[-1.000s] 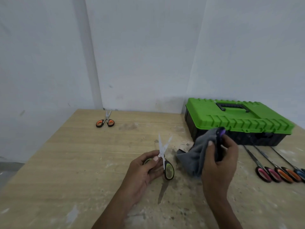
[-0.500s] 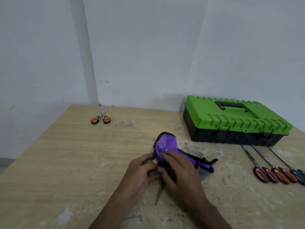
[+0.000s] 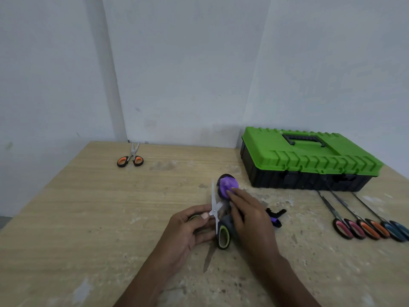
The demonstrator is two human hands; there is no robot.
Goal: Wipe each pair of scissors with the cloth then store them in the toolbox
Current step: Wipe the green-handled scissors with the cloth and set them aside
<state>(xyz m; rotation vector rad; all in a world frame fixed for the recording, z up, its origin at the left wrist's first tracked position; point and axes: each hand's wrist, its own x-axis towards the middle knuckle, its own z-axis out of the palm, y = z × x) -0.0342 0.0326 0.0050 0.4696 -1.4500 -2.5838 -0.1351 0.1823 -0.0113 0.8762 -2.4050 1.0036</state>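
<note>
At the near middle of the wooden table (image 3: 88,218), a person's two hands hold one pair of scissors just above the surface. The left hand (image 3: 188,231) grips the green-handled scissors (image 3: 223,237) by one loop, fingers curled, thumb pressed near the pivot. The blades are spread. Their long axis runs away from the person, handles nearest, tips toward the wall. One bare blade stands on the left. The right hand (image 3: 250,218) lies just to its right, fingers straight and together on top of a purple cloth (image 3: 228,187) folded over the other blade. The thumb is hidden, so a pinch from beneath is only my guess. The right hand is the nearer one to the toolbox (image 3: 309,156), which sits farther right by the wall, green lid closed, contents unseen. In front of it lies a row of scissors (image 3: 371,227). An orange-handled pair (image 3: 130,159) lies well apart at the far left.
</note>
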